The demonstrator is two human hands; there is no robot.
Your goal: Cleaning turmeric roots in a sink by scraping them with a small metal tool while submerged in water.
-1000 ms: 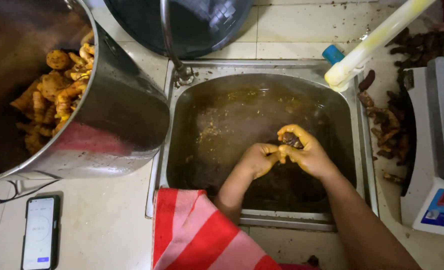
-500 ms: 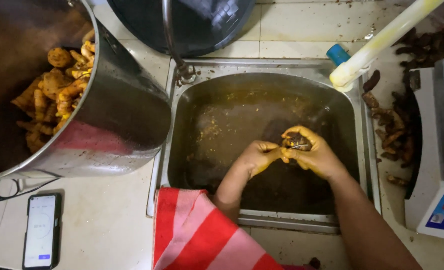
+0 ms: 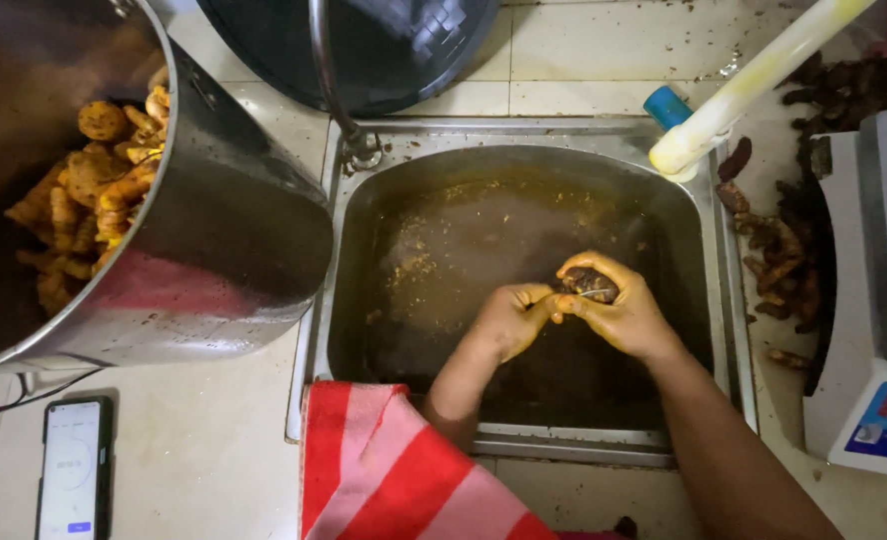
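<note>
- Held over the middle of the steel sink (image 3: 709, 240), slightly right of centre: one small dark root (image 3: 589, 284), knobby and muddy, probably turmeric like the rest.
- Right hand (image 3: 624, 315) curled round the root from the far and right side, fingers half closed over it, thumb pressing from the near side.
- Left hand (image 3: 509, 320) loosely fisted just beside it, fingertips meeting the root at its left end; whether a small tool is held between the fingers, cannot tell.
- Judged light and hard, stiff enough not to bend, but wet and slippery from the brown water; best gripped at the thick middle, not at the thin knobs, which could snap.
- Both forearms reaching down into the sink from the near edge, wrists bent inward so the hands meet; left arm coming out of a red and pink striped sleeve (image 3: 384, 470).
- Left of the sink on the counter (image 3: 214, 440): a big steel pot (image 3: 214, 260) tilted, with orange cleaned roots (image 3: 94, 200) inside.
- Right of the sink: a heap of dark unwashed roots (image 3: 779, 250), a white scale (image 3: 879, 300) near it.
- Near left corner: a phone (image 3: 74, 470) lying flat, well apart from the hands.
- Far side: a curved tap (image 3: 339, 90) and a pale hose (image 3: 754, 80).
</note>
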